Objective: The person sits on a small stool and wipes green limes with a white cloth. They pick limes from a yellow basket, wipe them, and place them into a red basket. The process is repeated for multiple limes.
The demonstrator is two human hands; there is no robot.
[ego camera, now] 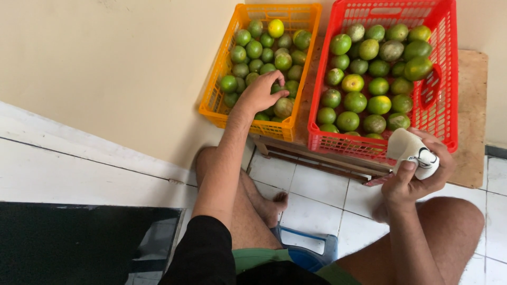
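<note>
On the low wooden platform against the wall, two crates of green citrus sit side by side in front of you: an orange crate toward its left edge and a red crate toward its right. Your left hand reaches into the near end of the orange crate, fingers curled down over the fruit there; it touches the pile, but you cannot tell from this view whether it has closed on one piece or merely rests among them. Your right hand is held just off the near right corner of the red crate, wrapped around a bunched white cloth with a dark mark on it, thumb pressed across the front.

Judging from how things lie, you look to be in the middle of the work rather than near either end. Both crates are well filled, the orange one with smaller fruit, the red one with larger, some turning yellow. No fruit lies loose on the platform or on the white floor tiles by your knees, and nothing in view sets handled fruit apart from unhandled, so the share done cannot be read.
</note>
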